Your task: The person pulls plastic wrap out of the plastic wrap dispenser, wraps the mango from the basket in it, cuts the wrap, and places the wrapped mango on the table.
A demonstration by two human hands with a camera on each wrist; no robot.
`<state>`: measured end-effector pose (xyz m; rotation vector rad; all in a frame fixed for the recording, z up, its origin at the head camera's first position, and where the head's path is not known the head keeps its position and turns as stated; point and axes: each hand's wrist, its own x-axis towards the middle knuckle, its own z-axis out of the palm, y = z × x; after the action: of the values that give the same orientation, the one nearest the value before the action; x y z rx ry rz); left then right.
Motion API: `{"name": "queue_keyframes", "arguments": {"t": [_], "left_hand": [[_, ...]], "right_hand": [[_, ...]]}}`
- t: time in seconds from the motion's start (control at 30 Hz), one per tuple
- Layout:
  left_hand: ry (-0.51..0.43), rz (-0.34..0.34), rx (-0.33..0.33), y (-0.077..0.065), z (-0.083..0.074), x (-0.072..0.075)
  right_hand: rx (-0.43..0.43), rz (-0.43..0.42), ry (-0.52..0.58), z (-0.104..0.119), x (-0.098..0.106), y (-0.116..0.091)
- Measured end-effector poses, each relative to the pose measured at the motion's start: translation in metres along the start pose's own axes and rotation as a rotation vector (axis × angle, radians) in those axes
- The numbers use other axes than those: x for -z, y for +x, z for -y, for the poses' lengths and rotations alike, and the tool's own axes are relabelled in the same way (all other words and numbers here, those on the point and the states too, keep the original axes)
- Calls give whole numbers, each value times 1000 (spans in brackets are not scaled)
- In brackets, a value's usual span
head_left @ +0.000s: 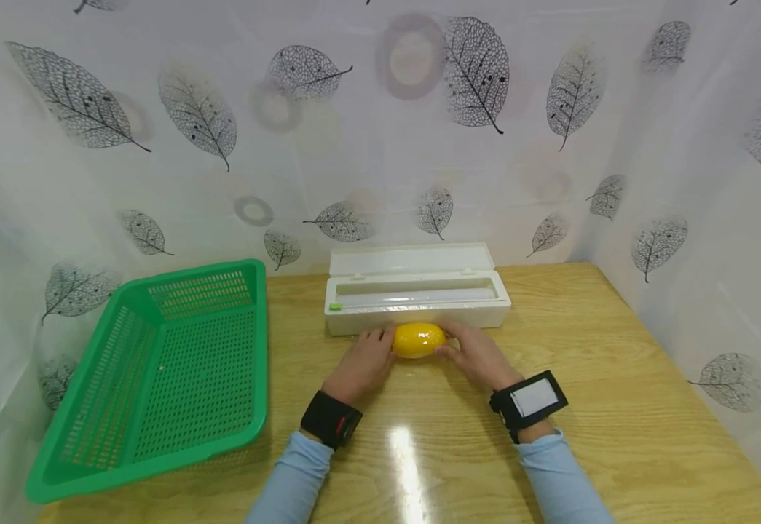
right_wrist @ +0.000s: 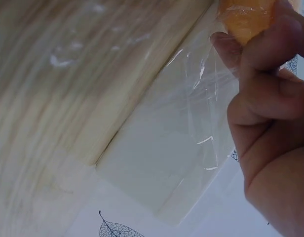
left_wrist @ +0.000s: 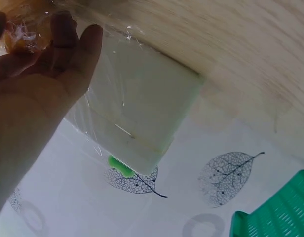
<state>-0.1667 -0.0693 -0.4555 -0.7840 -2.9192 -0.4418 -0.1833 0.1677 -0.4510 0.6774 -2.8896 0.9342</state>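
Observation:
A yellow oval fruit (head_left: 418,340), glossy under clear cling film (right_wrist: 199,81), is between my two hands at the front of a white cling film dispenser box (head_left: 354,322). My left hand (head_left: 365,364) grips the fruit's left end, thumb and fingers curled about it in the left wrist view. At the right end, my right hand (head_left: 478,356) pinches fruit and film with bent fingers. Film stretches over the box front in both wrist views. The box's lid (head_left: 413,258) is up, showing the film roll (head_left: 413,296) inside and a green slider (head_left: 335,306) at the left.
A green plastic basket (head_left: 260,364) stands on the left of the wooden table (head_left: 616,378). Behind the box hangs a white curtain (head_left: 380,160) with leaf prints, which also runs along both sides.

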Motion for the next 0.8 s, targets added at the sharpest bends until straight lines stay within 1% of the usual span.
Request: {"name": "queue_keyframes", "arguments": {"t": [0.1,0.2,0.3,0.43,0.53,0.63,0.8], "left_hand": [[-41,18,5,0,1,0],[-64,7,16,1,1,-2],[-52,-27,27,2,1,-5],[-57,-64,41,2,-1,-5],[-54,-91,37,1,-2,-4],[-47,-119,23,1,-3,-4],[-70,-158,23,4,-3,-6]], "right_hand": [[21,-1,-3,1,0,0],[45,-7,-30,1,0,-1],[60,-22,-65,4,0,-1],[66,-37,-42,6,0,-1],[74,-46,-37,6,-1,-2],[89,-56,-68,6,-2,-2],[94,-80,-80,6,-3,-2]]}}
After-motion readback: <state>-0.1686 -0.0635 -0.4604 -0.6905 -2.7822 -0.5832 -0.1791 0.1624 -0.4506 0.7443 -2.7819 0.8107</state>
